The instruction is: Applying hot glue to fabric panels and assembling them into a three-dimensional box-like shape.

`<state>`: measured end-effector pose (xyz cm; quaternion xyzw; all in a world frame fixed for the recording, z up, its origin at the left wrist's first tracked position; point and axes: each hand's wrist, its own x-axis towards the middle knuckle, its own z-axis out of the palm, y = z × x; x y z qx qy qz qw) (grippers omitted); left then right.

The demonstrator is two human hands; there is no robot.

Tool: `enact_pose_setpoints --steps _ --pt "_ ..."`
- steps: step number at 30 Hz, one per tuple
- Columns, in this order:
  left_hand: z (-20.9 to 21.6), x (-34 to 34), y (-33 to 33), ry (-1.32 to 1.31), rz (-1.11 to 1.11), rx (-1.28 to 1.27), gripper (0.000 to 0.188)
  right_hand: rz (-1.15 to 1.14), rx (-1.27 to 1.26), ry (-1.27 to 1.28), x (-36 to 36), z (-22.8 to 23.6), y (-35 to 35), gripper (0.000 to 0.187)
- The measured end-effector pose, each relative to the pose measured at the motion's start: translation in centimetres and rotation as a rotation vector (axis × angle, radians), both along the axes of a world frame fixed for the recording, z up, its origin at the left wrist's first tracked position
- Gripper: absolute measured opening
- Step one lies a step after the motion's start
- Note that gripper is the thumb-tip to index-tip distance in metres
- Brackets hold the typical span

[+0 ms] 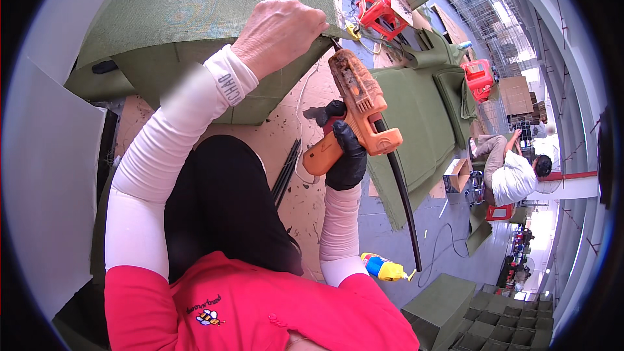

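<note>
Near twelve o'clock, one bare left hand (279, 36) pinches the edge of a green fabric panel (195, 0), fingertips partly hidden. One black-gloved right hand (349, 156) wraps one orange glue gun (357, 88) at one o'clock — nozzle hard to make out — its single black glue stick (404, 211) pointing toward five.

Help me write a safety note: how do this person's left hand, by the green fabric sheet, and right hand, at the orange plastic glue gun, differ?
The left hand is bare, while the right hand wears a black glove. The left hand pinches the edge of the green fabric sheet; the right hand grips the handle of the orange plastic glue gun. Both extend from pale arm sleeves.
</note>
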<state>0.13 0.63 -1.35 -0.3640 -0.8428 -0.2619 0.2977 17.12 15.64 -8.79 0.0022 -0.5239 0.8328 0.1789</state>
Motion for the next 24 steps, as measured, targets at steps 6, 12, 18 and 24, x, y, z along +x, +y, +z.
enact_pose_setpoints --steps 6,12,18,24 --pt "0.2 0.0 -0.1 -0.037 0.011 -0.035 0.024 -0.058 0.049 -0.041 0.4 0.4 -0.6 0.053" --pt "0.4 0.1 0.1 -0.048 0.010 -0.019 0.025 -0.066 -0.091 -0.006 0.0 -0.3 -0.4 0.042" --pt "0.5 0.1 0.4 -0.036 0.000 -0.013 0.024 -0.031 -0.070 -0.057 0.4 0.8 -1.4 0.041" --pt "0.8 0.3 0.3 -0.048 -0.002 -0.004 0.024 -0.020 0.025 -0.058 0.2 -0.9 -0.5 0.046"
